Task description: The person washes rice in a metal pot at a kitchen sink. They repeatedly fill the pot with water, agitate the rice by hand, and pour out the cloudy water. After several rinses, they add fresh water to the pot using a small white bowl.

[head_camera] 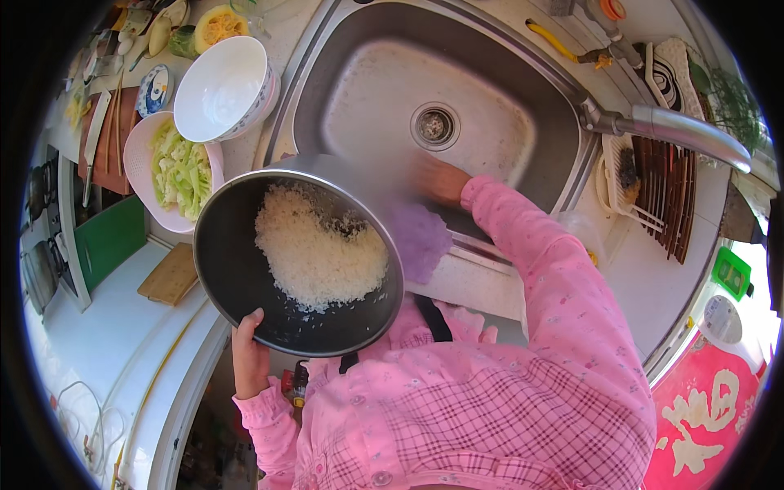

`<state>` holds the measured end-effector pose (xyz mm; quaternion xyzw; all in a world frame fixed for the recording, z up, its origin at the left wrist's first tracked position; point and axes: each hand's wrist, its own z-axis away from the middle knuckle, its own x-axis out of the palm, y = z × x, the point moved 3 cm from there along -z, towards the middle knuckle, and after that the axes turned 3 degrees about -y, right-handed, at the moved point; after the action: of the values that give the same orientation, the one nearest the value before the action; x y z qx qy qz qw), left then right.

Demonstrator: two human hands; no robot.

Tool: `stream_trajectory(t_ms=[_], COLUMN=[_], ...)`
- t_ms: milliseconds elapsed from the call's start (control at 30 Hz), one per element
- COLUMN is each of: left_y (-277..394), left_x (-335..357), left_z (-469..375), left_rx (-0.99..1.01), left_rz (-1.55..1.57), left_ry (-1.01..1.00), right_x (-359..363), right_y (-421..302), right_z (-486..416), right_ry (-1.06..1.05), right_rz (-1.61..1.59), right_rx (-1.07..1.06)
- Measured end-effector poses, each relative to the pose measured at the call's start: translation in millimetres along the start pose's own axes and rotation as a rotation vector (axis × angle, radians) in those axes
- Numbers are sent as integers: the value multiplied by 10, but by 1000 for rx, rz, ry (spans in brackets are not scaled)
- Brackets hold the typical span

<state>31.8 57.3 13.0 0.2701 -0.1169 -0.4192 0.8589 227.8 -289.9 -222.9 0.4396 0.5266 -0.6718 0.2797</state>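
My left hand (250,355) grips the near rim of a dark-coated cooking pot (229,257), thumb over the edge. The pot tilts so that its mouth faces me; white rice grains (324,257) cling in a heap to its inside, with a few scattered lower down. My right hand (438,177) reaches over the sink (367,86), beyond the pot's far side. Blur covers its fingers, so whether they touch the pot or hold anything is unclear. Below that hand, a purple cloth (419,242) hangs at the sink's front edge.
Left of the sink stand a white bowl (220,89) and a pink colander (138,150) of cut green vegetables (180,171). A kitchen knife (96,135) lies on a brown cutting board (128,101). The faucet (674,125) juts out at the right.
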Motion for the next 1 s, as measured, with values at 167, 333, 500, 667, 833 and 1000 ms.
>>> stream_trajectory(t_ms=[167,333,500,667,833,1000], left_y=[18,8,-20,-13,9,4], left_x=[-47,-52,-116,-97,-61,-57], left_z=[-10,21,-41,-49,-9,-19], left_rx=[-21,-44,-45,4,-29,-34], left_rz=[-15,-15,-25,-42,-27,-26], left_ry=[-71,-40,-70,-18,-44,-57], right_x=[123,7,-59,257,-49,-163], right_y=[230,538,496,487,466,608], right_z=[-73,60,167,369,233,239], right_ry=[-110,25,50,64,153,81], right_rz=[94,200,300,19,-207,215], right_rx=[-94,389,397,36,447,503])
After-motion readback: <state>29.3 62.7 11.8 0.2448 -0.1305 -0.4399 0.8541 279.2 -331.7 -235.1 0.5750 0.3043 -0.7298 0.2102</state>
